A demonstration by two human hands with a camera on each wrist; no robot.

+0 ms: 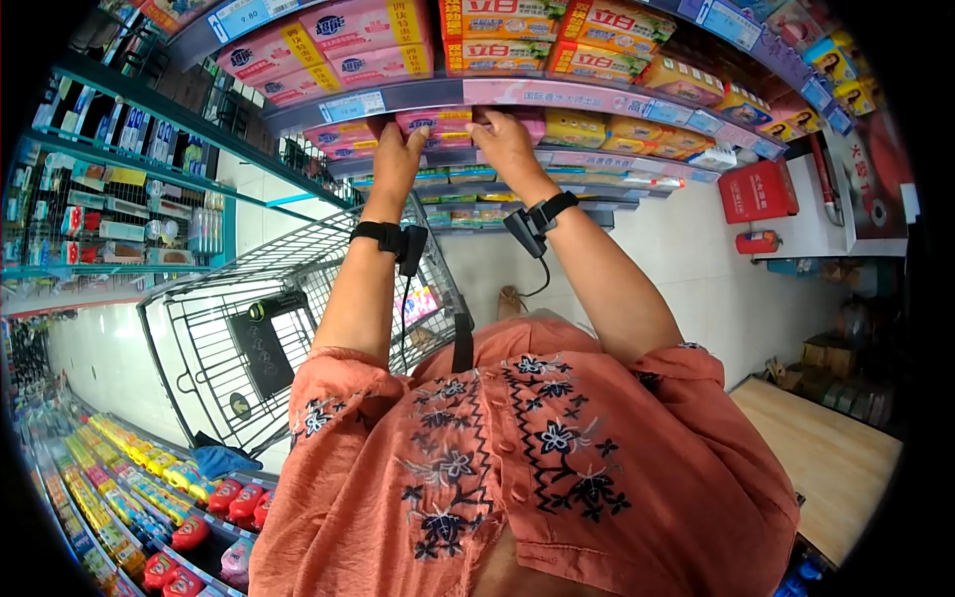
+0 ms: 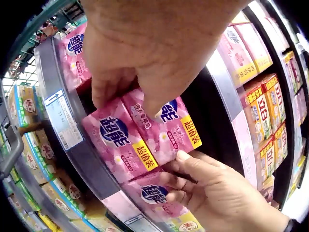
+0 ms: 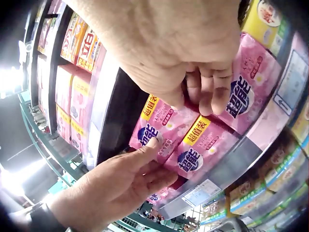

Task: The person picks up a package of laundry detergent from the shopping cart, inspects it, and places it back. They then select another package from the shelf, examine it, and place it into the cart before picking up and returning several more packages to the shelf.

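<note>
Two stacked pink soap packs [image 1: 446,117] with yellow end strips sit at the front of a shelf, between the two hands. At their left end, my left hand [image 1: 397,159] has its thumb on the front of a soap pack [image 3: 166,123] and its fingers round the side. My right hand [image 1: 505,149] holds the right end, its thumb at the upper pack's corner and its fingers bent into the gap beside the neighbouring pink packs [image 3: 253,82]. In the left wrist view, the lower soap pack [image 2: 118,142] lies near the shelf edge.
A wire shopping cart [image 1: 298,328] stands at left with a pink pack [image 1: 416,303] inside. Shelf rails with price labels [image 1: 353,106] run above and below the hands. Orange soap boxes [image 1: 502,50] fill the shelf above. At right are a red box [image 1: 758,191] and a fire extinguisher [image 1: 759,242].
</note>
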